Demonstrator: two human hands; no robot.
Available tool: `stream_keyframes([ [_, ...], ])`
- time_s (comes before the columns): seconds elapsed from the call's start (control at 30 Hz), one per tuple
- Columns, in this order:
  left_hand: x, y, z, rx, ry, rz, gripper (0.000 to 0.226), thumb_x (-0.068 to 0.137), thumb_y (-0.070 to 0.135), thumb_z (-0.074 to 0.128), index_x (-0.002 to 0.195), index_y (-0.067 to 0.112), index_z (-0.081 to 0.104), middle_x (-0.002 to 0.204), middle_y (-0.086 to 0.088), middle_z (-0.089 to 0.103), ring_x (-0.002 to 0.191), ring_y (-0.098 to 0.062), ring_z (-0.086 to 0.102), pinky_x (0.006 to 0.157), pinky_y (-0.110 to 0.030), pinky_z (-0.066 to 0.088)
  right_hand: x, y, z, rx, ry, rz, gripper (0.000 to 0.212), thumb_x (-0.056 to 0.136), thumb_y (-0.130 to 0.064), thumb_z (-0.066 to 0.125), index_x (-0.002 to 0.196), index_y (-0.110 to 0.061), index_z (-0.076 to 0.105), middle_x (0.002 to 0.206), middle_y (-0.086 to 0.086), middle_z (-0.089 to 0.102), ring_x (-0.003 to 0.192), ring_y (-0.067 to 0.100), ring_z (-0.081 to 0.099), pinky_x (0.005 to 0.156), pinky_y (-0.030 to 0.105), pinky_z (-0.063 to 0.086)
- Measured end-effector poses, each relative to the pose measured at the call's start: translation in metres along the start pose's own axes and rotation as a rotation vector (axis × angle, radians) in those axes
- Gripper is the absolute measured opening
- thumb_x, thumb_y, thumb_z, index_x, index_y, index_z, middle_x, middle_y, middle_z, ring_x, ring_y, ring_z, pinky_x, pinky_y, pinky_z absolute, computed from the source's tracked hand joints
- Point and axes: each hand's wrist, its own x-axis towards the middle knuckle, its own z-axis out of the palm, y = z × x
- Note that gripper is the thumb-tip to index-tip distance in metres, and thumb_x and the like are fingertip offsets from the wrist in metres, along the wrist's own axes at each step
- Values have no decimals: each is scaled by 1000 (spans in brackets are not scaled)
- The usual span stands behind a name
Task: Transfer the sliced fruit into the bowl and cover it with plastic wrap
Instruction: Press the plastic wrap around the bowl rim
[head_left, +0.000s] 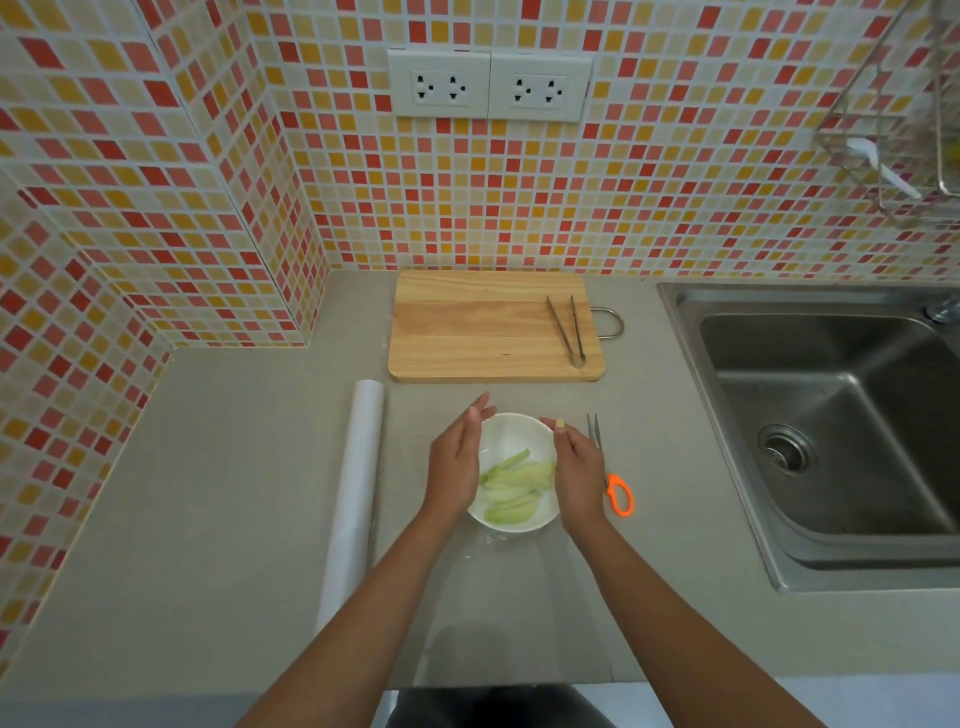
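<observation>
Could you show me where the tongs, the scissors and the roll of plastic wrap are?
tongs (567, 330), head view, middle of the two metal arms.
scissors (620, 495), head view, orange handle loop.
roll of plastic wrap (355, 493), head view, middle of the roll.

A grey countertop (218, 493) filled the lower frame. On it lay a wooden cutting board (483, 327) at upper centre, a roll of plastic wrap (356, 493) left of centre, a white bowl (514, 473) at centre, and orange-handled scissors (613, 478) just right of it. A steel sink (831, 431) was set in at right.
</observation>
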Motion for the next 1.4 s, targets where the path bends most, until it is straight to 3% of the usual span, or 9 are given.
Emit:
stream_keyframes([
  [0.17, 12, -3, -2, -88, -27, -130, 48, 100, 52, 28, 137, 32, 51, 115, 18, 67, 114, 1, 56, 95, -18, 40, 4, 2, -3, 83, -120, 148, 38, 100, -34, 40, 83, -32, 74, 76, -13, 74, 69, -2, 69, 54, 12, 51],
  [0.4, 37, 0, -6, -15, -150, -232, 71, 90, 70, 18, 139, 30, 50, 113, 8, 68, 110, -13, 61, 99, -33, 44, 5, 0, -5, 42, -88, 189, 33, 98, -23, 44, 74, -16, 66, 68, -2, 64, 67, 13, 58, 53, 17, 48],
  [0.5, 45, 14, -8, 54, -178, -135, 73, 84, 73, 18, 130, 32, 57, 116, 3, 69, 112, -8, 57, 96, -20, 39, 11, -9, -7, -49, -25, 63, 29, 96, -20, 49, 81, -5, 69, 90, 21, 70, 78, 21, 65, 73, 29, 52],
  [0.6, 45, 34, -12, -71, 76, -50, 64, 95, 62, 19, 121, 27, 66, 109, 9, 71, 103, 13, 53, 84, -5, 30, 21, -25, -6, -143, -91, -39, 35, 97, -25, 50, 104, 5, 66, 112, 24, 66, 109, 32, 61, 98, 48, 46],
  [0.77, -14, 22, -4, -108, 311, -1, 55, 100, 52, 25, 126, 22, 64, 123, 15, 64, 110, 17, 54, 91, 4, 33, 30, -39, 3, -238, -322, -81, 29, 95, -20, 55, 115, -5, 69, 118, 5, 69, 110, 9, 61, 88, 9, 46],
  [0.93, -40, -3, 15, -87, 278, -43, 47, 104, 35, 26, 144, 17, 45, 143, 10, 48, 134, -4, 43, 112, -22, 31, 30, -36, 2, -279, -476, -52, 28, 97, -19, 51, 112, -8, 70, 117, 4, 69, 109, 11, 60, 89, 14, 43],
  [1.07, -24, -4, 13, -144, 296, -122, 47, 104, 41, 25, 142, 24, 46, 138, 6, 57, 129, -11, 49, 112, -33, 36, 25, -21, 0, -191, -402, -17, 29, 99, -19, 46, 113, -9, 70, 115, 6, 69, 109, 18, 62, 93, 28, 48],
  [1.3, 8, -11, -1, -331, 113, -236, 48, 98, 58, 20, 114, 38, 61, 107, 8, 73, 110, -21, 64, 99, -39, 48, 6, -8, 2, -52, -235, 4, 28, 101, -19, 40, 105, -19, 68, 100, -5, 69, 94, 7, 62, 76, 10, 49],
  [1.4, 25, -5, -4, -275, -33, -242, 66, 96, 62, 13, 134, 26, 53, 112, 3, 72, 112, -22, 64, 103, -42, 46, -3, -1, 4, 21, -119, 27, 30, 101, -14, 37, 107, -11, 66, 100, 2, 67, 94, 13, 61, 86, 26, 47],
])
